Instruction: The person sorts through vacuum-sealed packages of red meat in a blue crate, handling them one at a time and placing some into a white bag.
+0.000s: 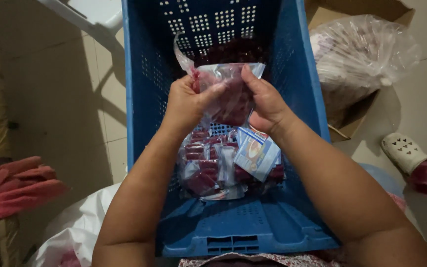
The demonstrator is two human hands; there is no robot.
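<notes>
Clear packet of dark red pieces: held over blue perforated crate, pinched at top by left hand and right hand, both closed on film. Best kept level, mouth gathered evenly. Filled packets and printed card below, nearer.
</notes>
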